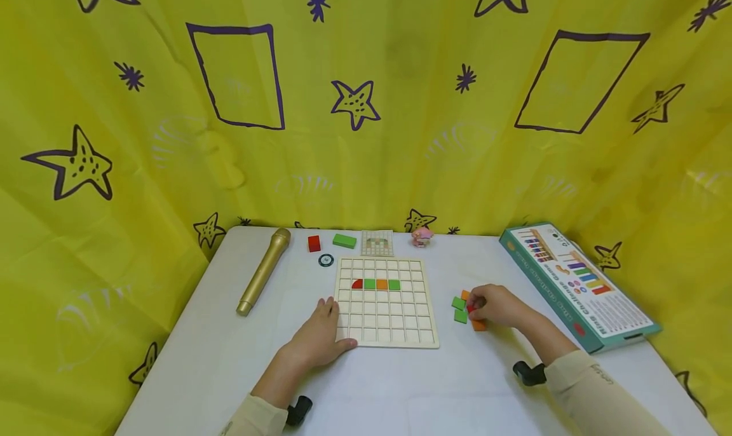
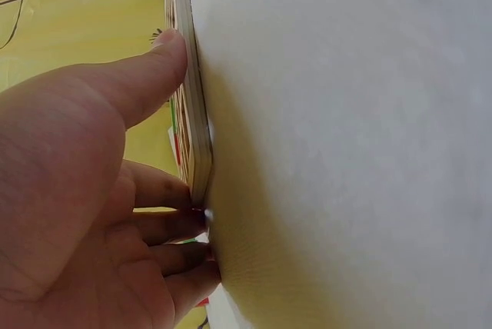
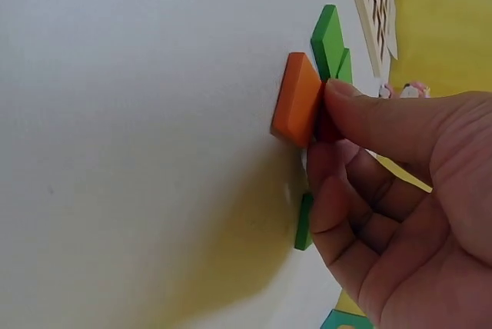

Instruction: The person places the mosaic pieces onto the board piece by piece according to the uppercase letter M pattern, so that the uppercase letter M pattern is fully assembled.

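Yellow star-printed cloth walls in a white table (image 1: 229, 360), where a gold microphone (image 1: 264, 271) lies far left and a game box (image 1: 577, 283) sits at the right edge. Loose red block (image 1: 314, 243) and green block (image 1: 344, 240) wait behind the grid board (image 1: 386, 321). Left hand (image 1: 320, 337) presses flat, fingers straight, against the board's near left corner. Right hand (image 1: 496, 306) pinches a red piece (image 3: 326, 125) among orange tile (image 3: 297, 100) and green tiles (image 1: 459, 309), just right of the board.
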Demonstrator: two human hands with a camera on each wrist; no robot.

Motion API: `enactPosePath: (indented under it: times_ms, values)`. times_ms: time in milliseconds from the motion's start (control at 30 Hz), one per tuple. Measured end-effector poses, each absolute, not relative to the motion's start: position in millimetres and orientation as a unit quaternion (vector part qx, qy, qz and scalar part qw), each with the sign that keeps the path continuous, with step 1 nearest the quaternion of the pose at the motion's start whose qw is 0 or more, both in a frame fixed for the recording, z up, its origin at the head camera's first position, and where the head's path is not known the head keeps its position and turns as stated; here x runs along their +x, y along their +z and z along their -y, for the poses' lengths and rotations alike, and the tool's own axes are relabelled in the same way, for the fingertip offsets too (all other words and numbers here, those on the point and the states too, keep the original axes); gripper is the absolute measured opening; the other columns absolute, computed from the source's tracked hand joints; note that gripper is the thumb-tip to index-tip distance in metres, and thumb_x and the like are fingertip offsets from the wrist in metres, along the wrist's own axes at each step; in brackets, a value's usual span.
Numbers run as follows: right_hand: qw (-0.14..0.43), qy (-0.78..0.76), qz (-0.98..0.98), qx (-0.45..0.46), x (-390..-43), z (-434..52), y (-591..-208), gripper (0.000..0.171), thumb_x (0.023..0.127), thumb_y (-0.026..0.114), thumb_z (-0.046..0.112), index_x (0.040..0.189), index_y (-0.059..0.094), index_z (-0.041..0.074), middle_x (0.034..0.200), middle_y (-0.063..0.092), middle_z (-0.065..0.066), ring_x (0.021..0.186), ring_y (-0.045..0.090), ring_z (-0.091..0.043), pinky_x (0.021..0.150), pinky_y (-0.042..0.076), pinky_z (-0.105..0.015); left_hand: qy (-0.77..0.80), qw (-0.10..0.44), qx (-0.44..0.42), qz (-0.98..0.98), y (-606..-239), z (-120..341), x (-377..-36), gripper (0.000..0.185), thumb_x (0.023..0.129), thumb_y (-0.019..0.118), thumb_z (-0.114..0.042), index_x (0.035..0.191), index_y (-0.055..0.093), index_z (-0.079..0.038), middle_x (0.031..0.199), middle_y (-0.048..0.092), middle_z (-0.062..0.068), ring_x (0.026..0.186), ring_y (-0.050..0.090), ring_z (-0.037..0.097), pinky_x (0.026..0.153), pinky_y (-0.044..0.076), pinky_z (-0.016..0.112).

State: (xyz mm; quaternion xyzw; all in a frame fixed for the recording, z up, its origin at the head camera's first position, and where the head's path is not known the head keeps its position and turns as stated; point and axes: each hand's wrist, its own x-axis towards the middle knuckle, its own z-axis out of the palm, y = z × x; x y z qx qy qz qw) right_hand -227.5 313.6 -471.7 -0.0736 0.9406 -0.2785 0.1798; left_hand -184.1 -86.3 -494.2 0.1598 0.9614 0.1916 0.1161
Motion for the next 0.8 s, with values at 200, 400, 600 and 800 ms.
enactPosePath:
  times_ms: [200, 400, 600, 800]
  values:
    - [0.188, -0.297, -0.932, -0.087, -230, -316, -466, 0.006, 0.090, 0.073, 0.004, 0.095, 0.069, 0.005, 0.084, 0.063, -0.001, 0.075, 0.054, -0.019, 0.068, 0.048, -0.032, 0.198, 0.116, 0.158, -0.960, -497, 87, -185, 0.096, 0.090, 0.072, -0.050, 0.150, 0.032, 0.013, 0.159, 0.026, 0.028, 0.149, 0.020, 0.043, 0.117, 0.029, 0.051]
    - [0.187, -0.317, -0.927, -0.076, -237, -317, -464, 0.011, 0.092, 0.068, 0.002, 0.103, 0.068, 0.001, 0.090, 0.064, -0.004, 0.081, 0.055, -0.021, 0.073, 0.050, -0.032, 0.192, 0.117, 0.161, -0.961, -497, 86, -185, 0.095, 0.090, 0.072, -0.050, 0.151, 0.032, 0.013, 0.160, 0.026, 0.028, 0.149, 0.020, 0.043, 0.117, 0.029, 0.050]
    - [0.175, -0.329, -0.926, -0.064, -246, -314, -463, 0.011, 0.093, 0.068, 0.006, 0.104, 0.069, 0.003, 0.090, 0.066, -0.004, 0.081, 0.057, -0.021, 0.071, 0.051, -0.032, 0.188, 0.118, 0.157, -0.962, -496, 85, -185, 0.095, 0.090, 0.072, -0.050, 0.151, 0.032, 0.012, 0.160, 0.026, 0.027, 0.149, 0.020, 0.042, 0.117, 0.029, 0.050]
    - [0.159, -0.329, -0.928, -0.077, -255, -306, -456, 0.016, 0.095, 0.066, 0.005, 0.110, 0.068, -0.001, 0.094, 0.065, -0.006, 0.083, 0.058, -0.022, 0.073, 0.053, -0.032, 0.188, 0.119, 0.155, -0.962, -496, 85, -185, 0.095, 0.090, 0.072, -0.050, 0.151, 0.033, 0.012, 0.160, 0.027, 0.027, 0.149, 0.021, 0.043, 0.117, 0.029, 0.050]
